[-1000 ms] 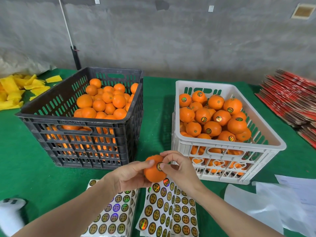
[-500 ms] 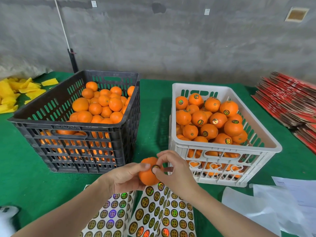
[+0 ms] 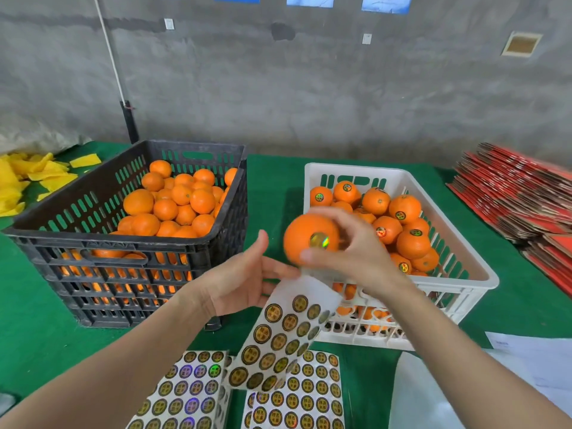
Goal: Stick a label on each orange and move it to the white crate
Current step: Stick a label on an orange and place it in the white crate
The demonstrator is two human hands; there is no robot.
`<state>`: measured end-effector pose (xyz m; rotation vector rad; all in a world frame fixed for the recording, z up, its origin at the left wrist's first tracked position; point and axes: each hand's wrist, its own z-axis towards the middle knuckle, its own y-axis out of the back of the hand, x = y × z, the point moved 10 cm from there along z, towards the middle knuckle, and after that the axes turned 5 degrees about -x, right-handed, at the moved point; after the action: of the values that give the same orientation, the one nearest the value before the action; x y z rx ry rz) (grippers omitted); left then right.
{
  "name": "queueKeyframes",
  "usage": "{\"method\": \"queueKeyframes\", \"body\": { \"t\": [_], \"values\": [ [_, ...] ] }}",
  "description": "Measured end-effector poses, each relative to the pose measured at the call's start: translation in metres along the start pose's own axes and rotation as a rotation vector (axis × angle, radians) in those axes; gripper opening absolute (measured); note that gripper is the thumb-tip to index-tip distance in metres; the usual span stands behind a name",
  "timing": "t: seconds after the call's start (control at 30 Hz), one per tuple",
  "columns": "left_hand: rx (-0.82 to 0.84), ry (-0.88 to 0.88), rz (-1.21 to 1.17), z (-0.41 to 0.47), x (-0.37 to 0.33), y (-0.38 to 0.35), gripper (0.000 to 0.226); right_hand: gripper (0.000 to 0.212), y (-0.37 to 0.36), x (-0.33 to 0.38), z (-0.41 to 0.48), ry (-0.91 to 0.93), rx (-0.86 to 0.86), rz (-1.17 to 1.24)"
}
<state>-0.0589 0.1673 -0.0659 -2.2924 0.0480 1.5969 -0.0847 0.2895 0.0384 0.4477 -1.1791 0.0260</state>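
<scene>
While the right hand (image 3: 359, 252) grips the orange (image 3: 301, 230), fingers curled over its top and thumb at its lower front, we record the fruit in the air over the near left corner of the white crate (image 3: 464, 258), not yet set down. A round gold label (image 3: 319, 241) sits on its facing side. The left hand (image 3: 238, 283) is clear of the fruit, fingers straight and loosely apart.

A strip of stickers (image 3: 278, 335) rises from the desk (image 3: 31, 320) between the hands. Its blank top end meets the left fingertips and passes under the right hand, and we cannot tell which hand lifts it. Two sticker sheets (image 3: 192, 394) lie flat below.

The right hand and fruit hide part of the labelled oranges (image 3: 405, 209) in the white crate. The black crate (image 3: 133, 267) to the left holds plain oranges (image 3: 201, 201). Yellow wrappers (image 3: 18, 181) lie far left, red flat cartons (image 3: 520, 196) far right.

Print on the labels is too small to read.

Half a second ago both hands held the fruit low, before the gap between the crates. The left has since let go, the fruit has gone up and right, and the strip has lifted.
</scene>
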Motion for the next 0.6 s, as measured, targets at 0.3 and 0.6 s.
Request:
{"method": "queueKeyframes", "body": {
  "t": [0.3, 0.6],
  "values": [
    [-0.095, -0.006, -0.117, -0.01, 0.009, 0.01, 0.051, 0.066, 0.092, -0.149, 0.048, -0.423, -0.047, -0.631],
    [-0.193, 0.06, -0.073, -0.013, 0.012, 0.015, 0.043, 0.019, 0.026, -0.012, 0.018, 0.348, -0.104, -0.524]
  ]
}}
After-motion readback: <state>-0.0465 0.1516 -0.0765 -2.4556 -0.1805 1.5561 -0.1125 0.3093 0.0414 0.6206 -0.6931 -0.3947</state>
